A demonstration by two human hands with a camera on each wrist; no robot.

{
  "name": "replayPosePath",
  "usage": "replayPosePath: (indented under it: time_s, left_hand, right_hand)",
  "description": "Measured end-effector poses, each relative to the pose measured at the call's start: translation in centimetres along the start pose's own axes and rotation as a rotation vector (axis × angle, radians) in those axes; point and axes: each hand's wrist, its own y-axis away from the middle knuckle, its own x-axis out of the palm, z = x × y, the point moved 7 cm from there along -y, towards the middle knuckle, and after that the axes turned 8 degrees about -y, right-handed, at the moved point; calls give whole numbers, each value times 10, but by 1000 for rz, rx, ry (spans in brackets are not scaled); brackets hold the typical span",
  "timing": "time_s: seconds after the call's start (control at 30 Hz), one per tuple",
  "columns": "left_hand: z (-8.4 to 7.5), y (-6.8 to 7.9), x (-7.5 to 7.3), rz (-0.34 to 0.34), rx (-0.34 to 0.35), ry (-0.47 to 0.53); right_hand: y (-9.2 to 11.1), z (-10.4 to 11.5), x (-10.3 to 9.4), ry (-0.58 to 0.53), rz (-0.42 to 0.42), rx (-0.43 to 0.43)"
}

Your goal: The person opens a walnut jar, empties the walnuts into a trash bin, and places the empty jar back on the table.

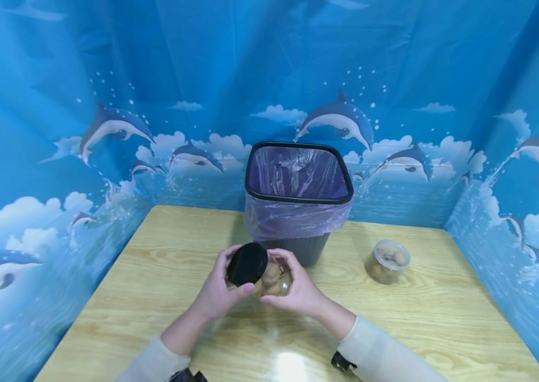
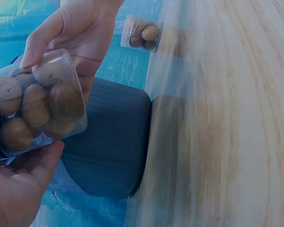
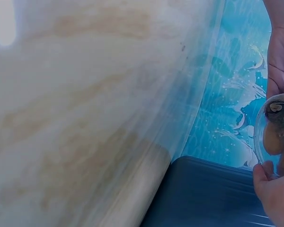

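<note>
Both hands hold a clear plastic jar (image 2: 78,94) of walnuts (image 2: 35,105), tilted on its side above the table. My left hand (image 1: 214,294) grips the end with the black lid (image 1: 248,264), thumb along the front and fingers behind it. Around the clear base end curls my right hand (image 1: 302,289), its thumb beneath and fingers over the top. Through the clear wall, several whole brown walnuts show in the left wrist view. The jar's base also appears at the edge of the right wrist view, between both hands.
Just behind the hands stands a dark bin (image 1: 298,246) lined with a purple bag (image 1: 293,217). To the right, a second clear tub (image 1: 386,262) with walnuts sits on the wood-grain table (image 1: 441,318). Blue dolphin-print curtains (image 1: 202,69) enclose the back and sides.
</note>
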Motion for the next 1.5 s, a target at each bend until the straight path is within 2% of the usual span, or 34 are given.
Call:
replayPosePath:
  time_s: [0.2,0.43,0.53,0.67,0.73,0.87,1.03,1.27,1.5]
  left_hand:
    - [-4,-2,-1,26,15,-10]
    - [-7,-3,-6,52,44,-84]
    - [-11,-6,-12,57,70,-92]
    - [-19,-12,-20,67,146,-127]
    - [-23,-15,-23,80,175,-166]
    - [-29,-20,-25,119,200,-256]
    - [-34,-24,-23,168,195,-343]
    - [-35,-26,-17,240,199,-439]
    - [-32,-24,-14,253,188,-490]
  right_hand:
    - [-1,-2,-4,-41,7,5]
    - [0,0,-7,-47,7,20]
    - [-1,14,-8,-39,5,6]
    - [-5,34,-9,-30,13,0]
    - [-6,36,-10,-36,18,9]
    - [-4,24,-11,-33,34,13]
    - [0,4,-12,-20,53,20]
    - [1,0,-14,-34,75,6]
    - [1,-2,-13,-34,93,13]
